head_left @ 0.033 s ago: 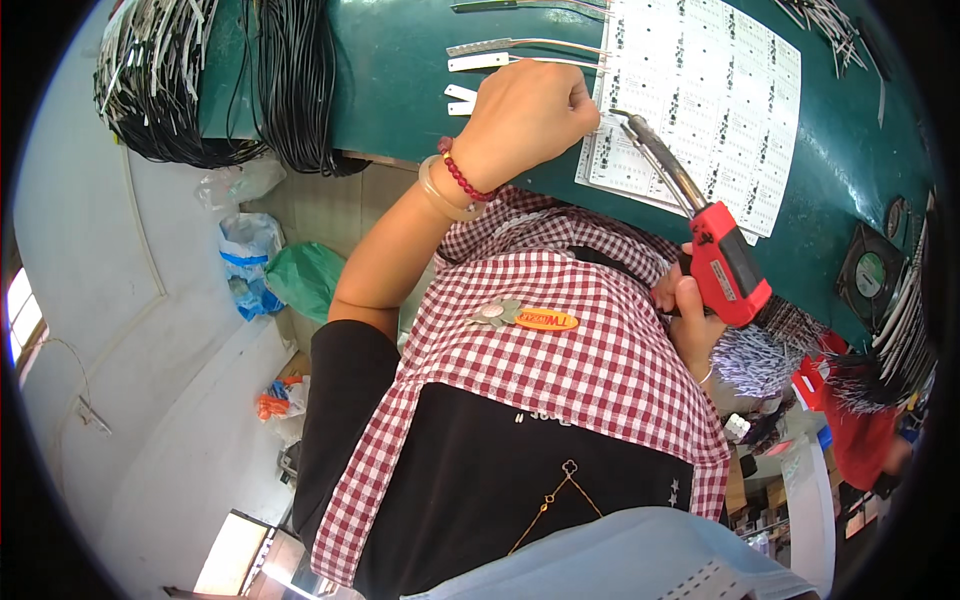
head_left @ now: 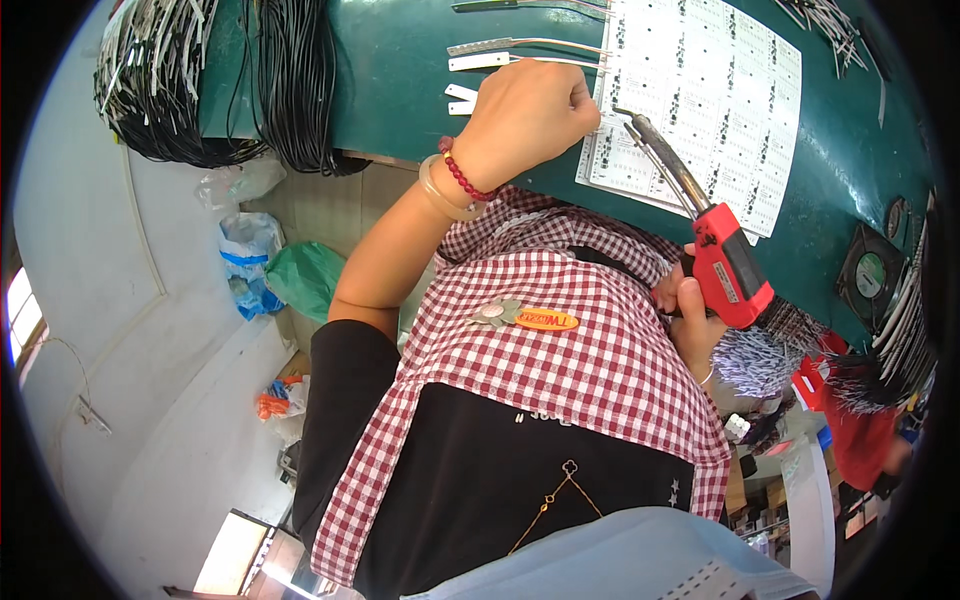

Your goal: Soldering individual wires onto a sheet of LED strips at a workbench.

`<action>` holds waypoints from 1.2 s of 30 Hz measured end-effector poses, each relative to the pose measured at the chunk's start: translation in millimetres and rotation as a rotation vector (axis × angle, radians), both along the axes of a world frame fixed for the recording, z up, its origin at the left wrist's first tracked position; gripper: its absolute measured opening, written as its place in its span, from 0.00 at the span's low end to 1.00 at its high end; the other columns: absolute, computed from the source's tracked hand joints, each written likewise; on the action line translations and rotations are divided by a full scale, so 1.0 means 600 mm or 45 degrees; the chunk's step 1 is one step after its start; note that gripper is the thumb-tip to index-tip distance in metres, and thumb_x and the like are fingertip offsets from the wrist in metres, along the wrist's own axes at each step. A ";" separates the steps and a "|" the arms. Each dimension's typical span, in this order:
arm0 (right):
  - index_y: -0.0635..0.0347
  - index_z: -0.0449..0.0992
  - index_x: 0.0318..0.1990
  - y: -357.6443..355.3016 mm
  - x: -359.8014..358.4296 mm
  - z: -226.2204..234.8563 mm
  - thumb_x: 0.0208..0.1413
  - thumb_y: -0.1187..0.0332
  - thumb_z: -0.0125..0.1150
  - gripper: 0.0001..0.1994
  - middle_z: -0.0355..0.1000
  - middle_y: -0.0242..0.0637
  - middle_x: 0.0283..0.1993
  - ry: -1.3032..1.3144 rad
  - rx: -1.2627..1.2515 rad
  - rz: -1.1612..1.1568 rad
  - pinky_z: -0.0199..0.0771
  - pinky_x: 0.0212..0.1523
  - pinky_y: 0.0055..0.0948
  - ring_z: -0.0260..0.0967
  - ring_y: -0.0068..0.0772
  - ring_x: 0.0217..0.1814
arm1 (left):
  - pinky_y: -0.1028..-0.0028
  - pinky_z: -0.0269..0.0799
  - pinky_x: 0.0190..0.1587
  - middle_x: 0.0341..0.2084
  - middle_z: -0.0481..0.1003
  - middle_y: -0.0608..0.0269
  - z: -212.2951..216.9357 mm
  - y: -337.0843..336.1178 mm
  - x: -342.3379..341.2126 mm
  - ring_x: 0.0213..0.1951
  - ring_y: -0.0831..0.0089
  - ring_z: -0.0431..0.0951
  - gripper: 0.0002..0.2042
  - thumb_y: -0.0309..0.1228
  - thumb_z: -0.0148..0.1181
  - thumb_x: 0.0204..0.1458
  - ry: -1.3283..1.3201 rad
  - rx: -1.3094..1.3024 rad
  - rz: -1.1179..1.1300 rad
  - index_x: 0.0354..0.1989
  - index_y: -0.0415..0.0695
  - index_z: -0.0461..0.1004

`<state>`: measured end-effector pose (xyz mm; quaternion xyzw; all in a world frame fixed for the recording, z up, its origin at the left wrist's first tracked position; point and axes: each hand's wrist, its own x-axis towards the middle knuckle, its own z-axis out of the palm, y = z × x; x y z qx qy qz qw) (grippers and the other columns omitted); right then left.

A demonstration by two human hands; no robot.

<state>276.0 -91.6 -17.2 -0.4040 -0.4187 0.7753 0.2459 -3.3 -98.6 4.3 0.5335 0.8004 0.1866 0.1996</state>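
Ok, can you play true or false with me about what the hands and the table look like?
1. The right hand holds a red soldering gun. True.
2. The left hand lies flat and open. False: it is closed in a fist at the edge of the white panel.
3. The table is green. True.
4. The left wrist is bare. False: it wears a red bead bracelet and a pale bangle.
5. Black cable bundles hang over the table's edge. True.
6. The gun's tip points away from the panel. False: it reaches over the panel.
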 end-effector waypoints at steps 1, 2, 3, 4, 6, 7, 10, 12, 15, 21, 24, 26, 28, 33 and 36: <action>0.67 0.63 0.47 0.000 -0.001 0.003 0.54 0.70 0.56 0.16 0.62 0.32 0.26 0.044 -0.032 -0.041 0.60 0.25 0.24 0.57 0.21 0.22 | 0.68 0.69 0.26 0.16 0.73 0.53 -0.001 0.001 0.000 0.20 0.58 0.74 0.09 0.32 0.57 0.41 0.006 0.002 -0.001 0.21 0.38 0.74; 0.67 0.63 0.47 0.000 -0.002 0.004 0.54 0.70 0.56 0.16 0.62 0.32 0.26 0.044 -0.033 -0.043 0.60 0.25 0.24 0.57 0.21 0.22 | 0.68 0.69 0.26 0.16 0.73 0.53 -0.001 0.001 0.001 0.20 0.58 0.74 0.09 0.32 0.57 0.41 0.013 0.003 -0.003 0.21 0.38 0.74; 0.66 0.63 0.47 0.001 -0.003 0.004 0.54 0.69 0.56 0.16 0.62 0.32 0.25 -0.008 -0.038 -0.029 0.60 0.25 0.24 0.57 0.21 0.22 | 0.68 0.69 0.26 0.16 0.73 0.53 -0.001 0.001 0.001 0.20 0.58 0.74 0.09 0.32 0.57 0.41 0.014 0.003 -0.005 0.21 0.38 0.74; 0.66 0.63 0.47 0.002 -0.004 0.004 0.54 0.69 0.56 0.16 0.62 0.32 0.25 -0.062 -0.042 -0.013 0.60 0.25 0.24 0.57 0.21 0.22 | 0.69 0.69 0.26 0.16 0.73 0.54 0.001 0.001 0.001 0.20 0.58 0.74 0.09 0.32 0.57 0.41 0.013 -0.014 0.002 0.21 0.38 0.75; 0.66 0.63 0.47 0.000 -0.004 0.001 0.55 0.69 0.56 0.15 0.61 0.32 0.24 -0.058 -0.026 -0.003 0.60 0.25 0.24 0.57 0.21 0.22 | 0.69 0.69 0.26 0.15 0.73 0.54 0.001 0.001 0.002 0.20 0.59 0.74 0.09 0.33 0.57 0.41 0.012 -0.032 0.009 0.21 0.38 0.75; 0.66 0.63 0.47 -0.001 -0.003 -0.003 0.55 0.69 0.56 0.15 0.61 0.32 0.24 -0.050 -0.011 0.008 0.60 0.25 0.23 0.56 0.20 0.22 | 0.69 0.69 0.26 0.15 0.73 0.54 -0.001 0.000 0.002 0.20 0.59 0.75 0.09 0.33 0.58 0.41 0.020 -0.021 0.009 0.21 0.38 0.75; 0.68 0.65 0.47 0.003 0.006 -0.017 0.55 0.74 0.54 0.13 0.66 0.33 0.27 0.024 0.056 0.114 0.63 0.24 0.20 0.61 0.20 0.23 | 0.69 0.69 0.26 0.15 0.73 0.54 -0.003 -0.001 0.003 0.20 0.59 0.75 0.09 0.33 0.58 0.41 0.028 -0.018 0.020 0.21 0.38 0.75; 0.67 0.64 0.47 0.000 -0.005 -0.002 0.55 0.72 0.55 0.14 0.64 0.32 0.25 0.004 0.011 0.056 0.62 0.25 0.22 0.59 0.20 0.22 | 0.69 0.69 0.26 0.15 0.73 0.54 -0.003 -0.001 0.003 0.20 0.59 0.75 0.09 0.33 0.58 0.41 0.023 -0.026 0.028 0.21 0.38 0.75; 0.67 0.62 0.48 -0.002 -0.005 0.007 0.55 0.70 0.55 0.16 0.61 0.32 0.24 0.004 -0.037 -0.021 0.60 0.25 0.23 0.56 0.20 0.21 | 0.69 0.69 0.26 0.16 0.73 0.54 -0.005 0.001 0.003 0.20 0.59 0.75 0.09 0.33 0.58 0.41 0.026 -0.014 0.022 0.21 0.38 0.75; 0.67 0.62 0.50 -0.002 -0.001 -0.002 0.55 0.70 0.55 0.17 0.61 0.32 0.24 0.002 -0.042 -0.005 0.60 0.25 0.23 0.56 0.20 0.21 | 0.68 0.70 0.27 0.17 0.74 0.53 -0.003 0.001 -0.001 0.21 0.57 0.75 0.09 0.33 0.58 0.41 0.035 -0.034 -0.009 0.21 0.38 0.75; 0.67 0.62 0.49 0.001 -0.004 0.003 0.55 0.70 0.55 0.17 0.61 0.32 0.23 0.010 -0.035 0.004 0.60 0.25 0.24 0.56 0.20 0.21 | 0.68 0.70 0.27 0.17 0.74 0.52 0.000 0.003 -0.003 0.22 0.57 0.75 0.09 0.33 0.58 0.41 0.014 -0.021 -0.028 0.21 0.38 0.75; 0.67 0.62 0.48 -0.001 -0.005 0.005 0.55 0.70 0.55 0.16 0.61 0.32 0.23 0.002 -0.023 0.012 0.60 0.24 0.24 0.56 0.21 0.21 | 0.68 0.70 0.27 0.17 0.74 0.51 0.000 0.002 -0.003 0.22 0.56 0.75 0.09 0.32 0.58 0.42 0.011 -0.005 -0.036 0.22 0.38 0.75; 0.66 0.63 0.46 -0.003 -0.005 0.004 0.55 0.69 0.55 0.15 0.61 0.32 0.22 -0.006 -0.025 -0.012 0.60 0.24 0.24 0.56 0.21 0.21 | 0.68 0.70 0.28 0.17 0.74 0.51 -0.001 0.001 -0.003 0.22 0.56 0.75 0.09 0.32 0.58 0.42 0.019 0.025 -0.050 0.22 0.38 0.75; 0.69 0.65 0.47 0.003 0.006 -0.013 0.56 0.73 0.53 0.13 0.65 0.34 0.26 0.065 0.035 0.075 0.63 0.25 0.21 0.61 0.20 0.23 | 0.67 0.70 0.28 0.18 0.74 0.50 -0.001 0.001 -0.007 0.23 0.55 0.75 0.09 0.32 0.57 0.42 -0.004 0.001 -0.077 0.22 0.38 0.75; 0.69 0.65 0.47 0.006 0.005 -0.011 0.56 0.73 0.53 0.13 0.65 0.33 0.26 0.025 0.118 0.174 0.63 0.25 0.21 0.61 0.20 0.23 | 0.67 0.70 0.28 0.18 0.74 0.50 -0.001 0.000 -0.007 0.23 0.55 0.75 0.09 0.32 0.57 0.42 0.012 0.007 -0.067 0.22 0.38 0.75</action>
